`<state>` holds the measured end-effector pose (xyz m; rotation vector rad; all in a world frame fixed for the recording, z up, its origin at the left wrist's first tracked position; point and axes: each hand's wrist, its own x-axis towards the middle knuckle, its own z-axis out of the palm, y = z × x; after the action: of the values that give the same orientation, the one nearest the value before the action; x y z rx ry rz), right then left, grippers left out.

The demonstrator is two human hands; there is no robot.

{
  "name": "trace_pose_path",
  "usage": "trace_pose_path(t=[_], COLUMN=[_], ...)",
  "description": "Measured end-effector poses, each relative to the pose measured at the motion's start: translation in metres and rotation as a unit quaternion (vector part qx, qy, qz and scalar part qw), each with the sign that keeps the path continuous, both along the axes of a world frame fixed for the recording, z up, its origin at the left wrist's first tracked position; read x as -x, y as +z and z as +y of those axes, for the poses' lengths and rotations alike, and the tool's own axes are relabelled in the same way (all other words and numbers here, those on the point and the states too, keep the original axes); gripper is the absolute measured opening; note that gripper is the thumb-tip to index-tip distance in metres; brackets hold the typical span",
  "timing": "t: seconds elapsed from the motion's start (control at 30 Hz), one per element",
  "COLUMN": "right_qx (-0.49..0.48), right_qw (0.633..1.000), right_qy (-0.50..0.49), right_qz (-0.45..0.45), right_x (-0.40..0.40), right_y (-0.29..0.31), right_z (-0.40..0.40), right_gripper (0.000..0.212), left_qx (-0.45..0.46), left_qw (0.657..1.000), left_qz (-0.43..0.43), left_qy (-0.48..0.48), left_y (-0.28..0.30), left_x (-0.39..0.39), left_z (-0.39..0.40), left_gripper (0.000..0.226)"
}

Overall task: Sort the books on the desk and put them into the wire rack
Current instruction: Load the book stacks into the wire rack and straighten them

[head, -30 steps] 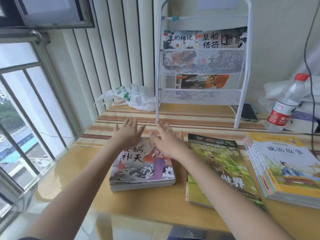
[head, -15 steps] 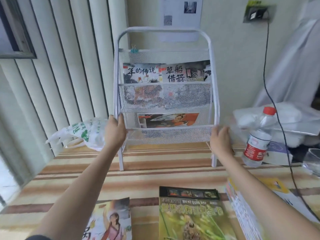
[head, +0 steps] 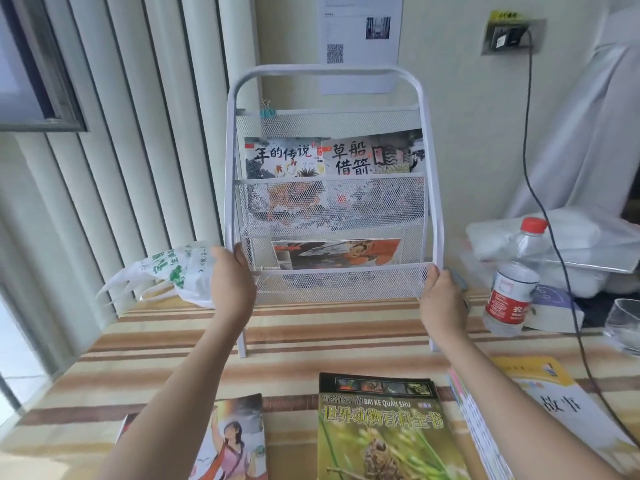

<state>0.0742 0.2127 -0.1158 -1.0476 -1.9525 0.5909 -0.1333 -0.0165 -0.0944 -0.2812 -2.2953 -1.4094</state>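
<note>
A white wire rack (head: 329, 76) stands upright at the back of the desk. Two picture books (head: 332, 155) sit in its middle tier and another book (head: 337, 252) in the lowest tier. My left hand (head: 230, 285) grips the rack's left post and my right hand (head: 441, 299) grips its right post, both at the lowest shelf. On the desk near me lie a picture book with a painted woman (head: 232, 441), a green animal encyclopedia (head: 384, 427) and a stack of yellow-covered books (head: 540, 407) to the right.
A white plastic bag with green print (head: 166, 271) lies left of the rack. A water bottle with a red cap (head: 516, 282), a glass (head: 623, 323) and wrapped items (head: 561, 244) crowd the right. A black cable (head: 540, 188) hangs from a wall socket. The striped desk (head: 329, 344) shows between rack and books.
Both hands left the picture book stack, reached forward and took hold of the rack's two side posts. My view lifted from the desk books toward the rack and wall.
</note>
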Motion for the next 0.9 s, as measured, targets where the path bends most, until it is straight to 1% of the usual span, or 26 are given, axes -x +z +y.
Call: trace_pose_path(t=[0.17,0.33,0.43,0.5,0.53,0.57,0.6,0.63,0.67,0.7,0.73,0.77,0.8,0.83,0.87,0.9], right_qx=[0.008,0.022,0.056,0.067,0.041,-0.014,-0.080,-0.146,-0.199,-0.228,-0.218,-0.173,-0.111,-0.051,-0.013,-0.006], right_qw=[1.000,1.000,0.998,0.998,0.999,0.999,0.994,0.984,0.971,0.963,0.960,0.959,0.954,0.947,0.944,0.945], right_qy=[0.006,0.007,0.007,-0.009,-0.021,-0.037,-0.048,-0.038,-0.005,0.050,0.123,0.205,0.273,0.316,0.330,0.327], right_qz=[0.004,0.006,0.012,0.013,0.017,0.029,0.056,0.099,0.128,0.137,0.125,0.094,0.059,0.034,0.026,0.034], right_x=[-0.022,-0.039,-0.039,-0.038,-0.038,-0.038,-0.039,-0.039,-0.039,-0.038,-0.035,-0.033,-0.031,-0.030,-0.029,-0.028], right_y=[-0.001,0.002,0.007,0.014,0.017,0.020,0.028,0.037,0.048,0.059,0.068,0.074,0.077,0.078,0.076,0.074], right_z=[-0.015,-0.029,-0.031,-0.036,-0.039,-0.042,-0.048,-0.055,-0.062,-0.068,-0.073,-0.077,-0.080,-0.082,-0.084,-0.085], right_gripper=[0.050,0.049,0.050,0.045,0.042,0.042,0.042,0.045,0.048,0.051,0.054,0.058,0.062,0.065,0.066,0.066], left_qx=[-0.016,-0.013,-0.005,0.015,0.040,0.062,0.066,0.053,0.040,0.046,0.054,0.060,0.054,0.040,0.035,0.042], left_qw=[1.000,1.000,0.998,0.995,0.995,0.996,0.996,0.990,0.979,0.966,0.953,0.947,0.943,0.941,0.940,0.938], left_qz=[0.006,0.010,-0.026,-0.063,-0.061,-0.024,0.045,0.123,0.191,0.230,0.238,0.202,0.143,0.076,0.021,-0.005], left_qy=[-0.010,-0.024,-0.055,-0.073,-0.070,-0.059,-0.046,-0.043,-0.065,-0.112,-0.177,-0.243,-0.295,-0.327,-0.340,-0.343], left_y=[0.004,0.006,0.008,0.017,0.020,0.023,0.027,0.033,0.039,0.043,0.046,0.043,0.041,0.037,0.031,0.025], left_x=[-0.026,-0.046,-0.046,-0.055,-0.061,-0.067,-0.076,-0.086,-0.095,-0.099,-0.102,-0.101,-0.102,-0.101,-0.100,-0.099], left_z=[-0.017,-0.029,-0.033,-0.037,-0.040,-0.043,-0.046,-0.048,-0.050,-0.049,-0.046,-0.042,-0.038,-0.035,-0.032,-0.027], left_gripper=[0.032,0.029,0.028,0.035,0.047,0.059,0.065,0.068,0.070,0.073,0.077,0.081,0.084,0.088,0.090,0.086])
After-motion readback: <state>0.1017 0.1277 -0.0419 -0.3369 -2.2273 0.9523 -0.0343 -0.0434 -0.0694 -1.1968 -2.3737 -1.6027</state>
